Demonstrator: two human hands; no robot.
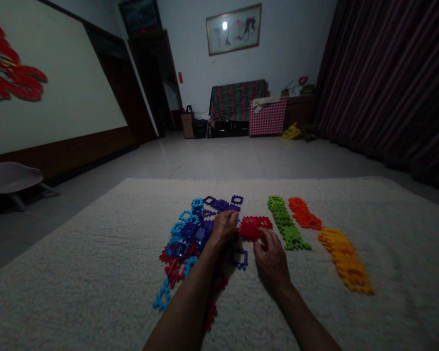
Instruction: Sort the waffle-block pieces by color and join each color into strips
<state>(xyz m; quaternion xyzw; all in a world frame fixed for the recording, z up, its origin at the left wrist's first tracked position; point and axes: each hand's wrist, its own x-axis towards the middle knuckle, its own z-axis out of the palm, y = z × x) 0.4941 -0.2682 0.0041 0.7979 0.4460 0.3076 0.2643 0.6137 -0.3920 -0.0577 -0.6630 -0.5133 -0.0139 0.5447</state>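
Observation:
A mixed heap of blue, purple and red plastic interlocking tiles [188, 236] lies on a cream carpet [95, 273]. My left hand [224, 226] rests on the heap's right side, fingers curled at purple pieces, what it holds hidden. My right hand [271, 256] lies beside it, its fingertips pinching the edge of a small stack of red tiles [252, 226]. To the right run sorted rows: green tiles [286, 224], orange tiles [304, 214] and yellow tiles [346, 261].
The carpet ends at a tiled floor [219, 156]. A pale plastic stool [10, 178] stands at far left. A covered sofa [237, 102] and checked box [267, 117] stand by the back wall; dark curtains [391, 78] hang on the right.

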